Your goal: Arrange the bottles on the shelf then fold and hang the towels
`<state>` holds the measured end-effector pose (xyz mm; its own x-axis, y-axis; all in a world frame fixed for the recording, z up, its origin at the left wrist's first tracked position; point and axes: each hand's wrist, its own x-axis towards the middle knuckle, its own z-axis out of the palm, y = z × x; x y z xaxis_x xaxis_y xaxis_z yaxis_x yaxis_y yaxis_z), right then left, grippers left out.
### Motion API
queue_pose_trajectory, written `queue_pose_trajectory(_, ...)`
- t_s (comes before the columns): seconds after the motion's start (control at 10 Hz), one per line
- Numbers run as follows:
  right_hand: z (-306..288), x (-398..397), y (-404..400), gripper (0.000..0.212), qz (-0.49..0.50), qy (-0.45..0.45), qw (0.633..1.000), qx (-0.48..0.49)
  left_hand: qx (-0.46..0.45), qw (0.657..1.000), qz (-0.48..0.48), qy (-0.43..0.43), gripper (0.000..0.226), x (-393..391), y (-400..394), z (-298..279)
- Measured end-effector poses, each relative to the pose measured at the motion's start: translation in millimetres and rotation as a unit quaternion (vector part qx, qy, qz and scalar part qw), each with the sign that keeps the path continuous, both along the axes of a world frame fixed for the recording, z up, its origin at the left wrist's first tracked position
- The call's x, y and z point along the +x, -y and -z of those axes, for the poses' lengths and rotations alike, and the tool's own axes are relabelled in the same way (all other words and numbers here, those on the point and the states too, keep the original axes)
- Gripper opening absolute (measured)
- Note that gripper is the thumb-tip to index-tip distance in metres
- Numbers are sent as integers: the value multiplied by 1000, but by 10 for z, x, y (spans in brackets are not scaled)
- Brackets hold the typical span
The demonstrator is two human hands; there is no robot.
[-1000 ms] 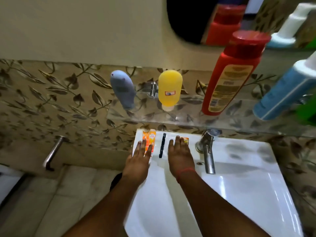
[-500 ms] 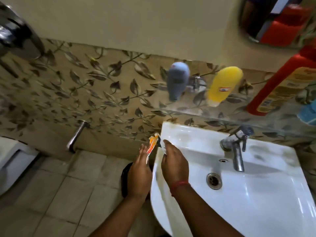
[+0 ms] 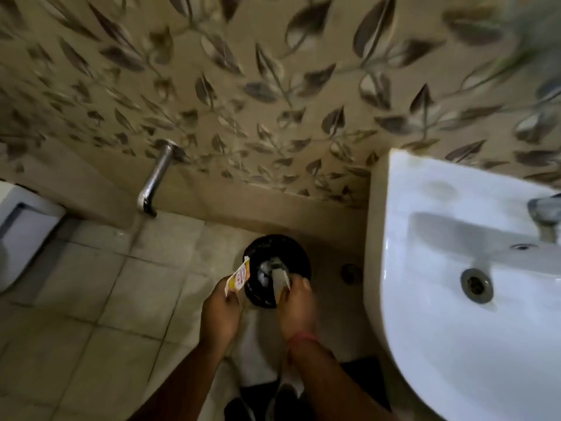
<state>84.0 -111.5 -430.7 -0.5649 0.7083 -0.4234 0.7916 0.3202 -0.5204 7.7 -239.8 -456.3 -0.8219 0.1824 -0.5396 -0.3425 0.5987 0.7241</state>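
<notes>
My left hand (image 3: 221, 314) pinches an orange and white sachet wrapper (image 3: 239, 278) above the left rim of a round black bin (image 3: 299, 262) on the floor. My right hand (image 3: 299, 308) pinches a small pale wrapper (image 3: 280, 279) over the bin's opening. No bottles, shelf or towels are in view; the head view is blurred and looks straight down.
A white wash basin (image 3: 425, 329) with a drain (image 3: 476, 285) and a tap (image 3: 546, 208) fills the right side. A chrome pipe (image 3: 154, 180) juts from the leaf-patterned wall. A white toilet (image 3: 21, 226) sits at the left edge. A floor drain (image 3: 350, 273) lies beside the bin.
Both hands lifted the wrappers off the basin's back ledge and carried them down and left over the black bin. The view swung down; the shelf with the bottles left the frame.
</notes>
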Motion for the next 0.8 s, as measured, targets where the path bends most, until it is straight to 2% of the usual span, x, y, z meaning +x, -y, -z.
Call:
queue_pose_trajectory(0.1, 636, -68, -36, 34, 112, 7, 989, -94, -7, 998, 20, 55, 37, -27, -100, 595)
queue_pose_trajectory(0.3, 1877, -249, -256, 41, 165, 40, 970, -174, -65, 992, 80, 78, 37, -151, -408, 1881)
queue_pose_trajectory(0.5, 3016, -319, -305, 42, 263, 62, 954, -133, -43, 991, 84, 99, 35, -242, -652, 2873)
queue_pose_trajectory(0.6, 3338, -372, -239, 61, 256, 76, 956, -119, -10, 985, 113, 132, 42, -251, -725, 3086)
queue_pose_trajectory(0.7, 3408, -320, -102, 70, 242, 74, 956, -151, -26, 981, 122, 151, 63, -232, -573, 3114)
queue_pose_trajectory(0.8, 3134, -217, 45, 66, 229, 58, 952, -193, -14, 979, 122, 164, 73, -152, -384, 2767)
